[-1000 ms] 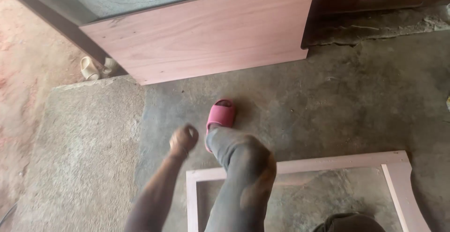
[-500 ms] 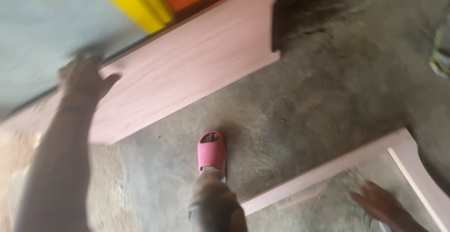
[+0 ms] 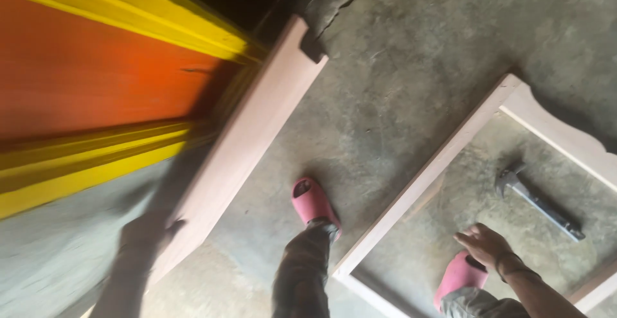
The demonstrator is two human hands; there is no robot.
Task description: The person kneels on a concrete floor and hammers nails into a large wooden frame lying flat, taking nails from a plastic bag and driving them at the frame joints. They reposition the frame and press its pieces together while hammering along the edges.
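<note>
The left hand (image 3: 146, 233), blurred and in shadow, grips the near edge of the pale plywood board (image 3: 247, 139), which leans against the orange and yellow wall (image 3: 83, 74) on the left. The right hand (image 3: 483, 244) hangs open and empty over the wooden frame (image 3: 427, 173) on the floor, near a hammer (image 3: 536, 199). Held by one hand only, the board could slip sideways onto the pink sandal (image 3: 313, 203).

hammer (image 3: 538, 201) inside pale wooden frame (image 3: 424, 176)

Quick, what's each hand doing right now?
Left hand: grips the edge of the pink wooden panel.
Right hand: open, empty, above the wooden frame.
</note>
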